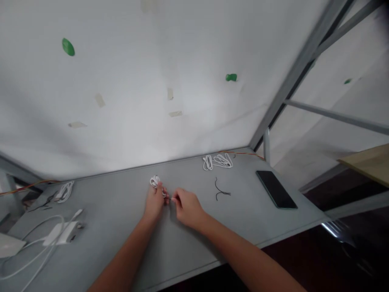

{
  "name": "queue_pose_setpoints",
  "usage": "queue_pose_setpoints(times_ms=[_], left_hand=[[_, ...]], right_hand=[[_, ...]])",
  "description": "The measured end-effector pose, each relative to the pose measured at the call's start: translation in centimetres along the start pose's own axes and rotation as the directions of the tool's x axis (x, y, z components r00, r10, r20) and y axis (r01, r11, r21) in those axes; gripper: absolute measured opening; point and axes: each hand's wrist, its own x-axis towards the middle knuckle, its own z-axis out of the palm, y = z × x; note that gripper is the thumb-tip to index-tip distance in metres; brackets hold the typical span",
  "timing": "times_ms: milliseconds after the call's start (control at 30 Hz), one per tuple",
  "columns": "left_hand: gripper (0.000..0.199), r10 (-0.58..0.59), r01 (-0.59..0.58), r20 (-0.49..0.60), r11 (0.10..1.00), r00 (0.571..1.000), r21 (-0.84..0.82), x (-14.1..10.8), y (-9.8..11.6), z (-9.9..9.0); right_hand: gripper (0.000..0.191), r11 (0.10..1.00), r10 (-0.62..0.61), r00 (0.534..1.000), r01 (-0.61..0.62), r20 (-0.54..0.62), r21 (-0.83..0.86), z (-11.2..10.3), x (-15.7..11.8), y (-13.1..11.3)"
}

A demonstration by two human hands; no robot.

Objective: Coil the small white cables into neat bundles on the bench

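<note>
A coiled white cable (154, 181) is gripped in my left hand (154, 201), its loops sticking out above the thumb. Close beside it, my right hand (189, 207) pinches the end of a thin dark twist tie (170, 198) that runs across to the cable bundle. My fingers hide most of the tie and the lower part of the coil. Several loose black twist ties (223, 192) lie on the grey tabletop (200, 243) to the right of my hands.
Coiled white cables (223, 161) lie by the wall at back right, another coil (64, 192) at far left. A dark-screened phone (276, 190) rests on the right. At left are a white power adapter (62, 233) and its cord. A metal frame (291, 81) rises at right.
</note>
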Motion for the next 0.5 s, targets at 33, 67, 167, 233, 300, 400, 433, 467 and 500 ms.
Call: queue_pose_setpoints(times_ms=[33,67,167,233,300,400,433,467,500], left_hand=[[0.047,0.012,-0.013,-0.03,1.0,0.999,-0.028,0.4,0.2,-0.2],[0.046,0.018,-0.02,-0.051,0.998,0.999,-0.053,0.7,0.4,-0.5],[0.046,-0.037,0.032,-0.051,0.995,0.998,-0.091,1.1,1.1,-1.2],[0.047,-0.113,0.109,-0.022,0.987,0.993,-0.116,1.1,1.6,-1.6],[0.042,-0.186,0.184,0.002,0.971,0.983,-0.153,0.9,2.2,-1.7],[0.03,-0.255,0.254,0.021,0.944,0.967,-0.21,0.7,2.7,-1.7],[0.026,-0.258,0.257,0.028,0.94,0.966,-0.225,0.7,2.8,-1.7],[0.024,-0.249,0.251,0.038,0.939,0.968,-0.237,0.7,2.9,-1.7],[0.022,-0.233,0.238,0.049,0.939,0.971,-0.247,0.7,2.8,-1.6]], right_hand=[[0.011,0.998,0.057,0.998,-0.057,-0.006,0.011,-0.2,-0.5,0.6],[0.011,0.993,0.116,0.993,-0.116,-0.02,0.008,-0.6,-0.9,1.5],[0.012,0.96,0.262,0.957,-0.272,-0.121,-0.071,-3.0,-2.4,5.0],[0.014,0.92,0.35,0.912,-0.377,-0.214,-0.102,-5.1,-3.4,7.4],[0.016,0.87,0.438,0.846,-0.484,-0.306,-0.094,-7.2,-4.1,9.3],[0.008,0.815,0.502,0.777,-0.572,-0.379,-0.092,-9.4,-4.3,10.4],[0.008,0.821,0.485,0.78,-0.562,-0.395,-0.103,-9.7,-4.0,10.2],[0.011,0.84,0.449,0.796,-0.531,-0.405,-0.112,-9.7,-3.4,9.7],[0.014,0.871,0.402,0.823,-0.479,-0.402,-0.11,-9.4,-2.6,9.0]])
